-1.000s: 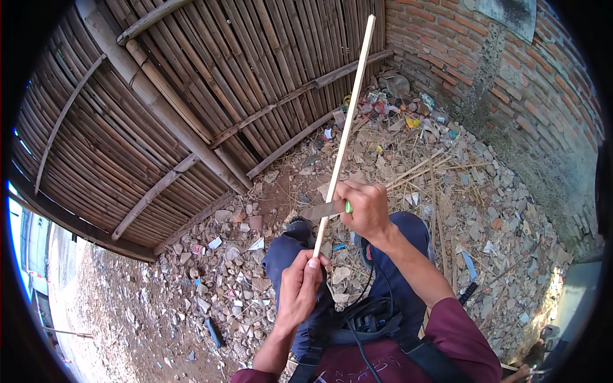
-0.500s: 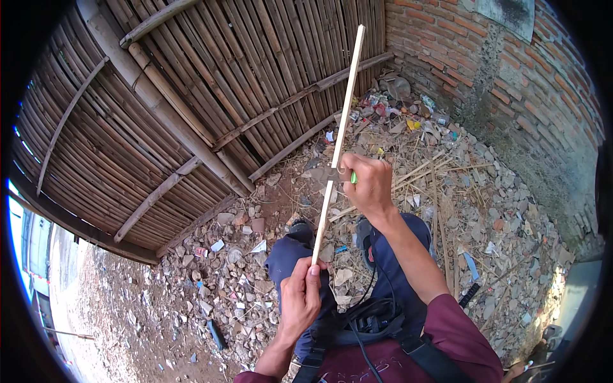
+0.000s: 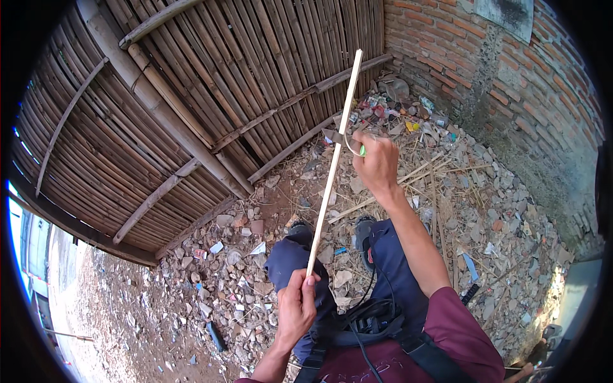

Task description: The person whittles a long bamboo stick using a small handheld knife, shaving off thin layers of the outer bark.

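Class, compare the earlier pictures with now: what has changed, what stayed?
The right hand and knife slid up the pale strip toward its far end; a thin curl appeared at the knife. The strip and left hand drew slightly back. Both hands kept their grip.

Green plastic-like knife handle: mostly hidden inside right hand
Long pale wood-like strip: lower end hidden in left hand
Maroon cloth shirt: cut by lower edge
Multicoloured corner litter: too small to tell
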`<state>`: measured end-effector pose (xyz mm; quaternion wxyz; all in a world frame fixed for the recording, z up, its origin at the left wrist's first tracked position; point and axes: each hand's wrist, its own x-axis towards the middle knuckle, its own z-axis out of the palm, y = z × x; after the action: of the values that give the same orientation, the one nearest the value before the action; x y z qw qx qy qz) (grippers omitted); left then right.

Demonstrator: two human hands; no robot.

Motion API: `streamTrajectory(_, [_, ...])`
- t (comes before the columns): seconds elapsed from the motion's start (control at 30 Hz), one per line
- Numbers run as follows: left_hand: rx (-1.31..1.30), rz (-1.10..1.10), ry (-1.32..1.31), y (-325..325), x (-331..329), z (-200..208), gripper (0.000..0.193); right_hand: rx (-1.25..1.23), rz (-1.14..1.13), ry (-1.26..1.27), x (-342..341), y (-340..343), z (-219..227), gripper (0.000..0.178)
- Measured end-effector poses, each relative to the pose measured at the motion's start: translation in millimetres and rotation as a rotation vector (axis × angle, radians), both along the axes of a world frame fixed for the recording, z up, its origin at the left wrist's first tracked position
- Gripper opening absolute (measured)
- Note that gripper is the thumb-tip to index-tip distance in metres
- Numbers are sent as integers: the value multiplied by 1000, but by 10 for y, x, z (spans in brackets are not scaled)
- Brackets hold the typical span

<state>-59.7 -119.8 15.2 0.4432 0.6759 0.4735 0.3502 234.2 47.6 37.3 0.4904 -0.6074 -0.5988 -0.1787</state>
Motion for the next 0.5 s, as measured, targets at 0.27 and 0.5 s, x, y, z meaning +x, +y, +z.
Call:
streamTrajectory(0.27, [44, 22, 25, 60, 74, 0, 17, -13, 256, 7, -374, -343, -174, 8])
streamTrajectory(0.5, [72, -17, 85, -151, 13, -54, 15, 89, 55, 18, 13, -115, 118, 9])
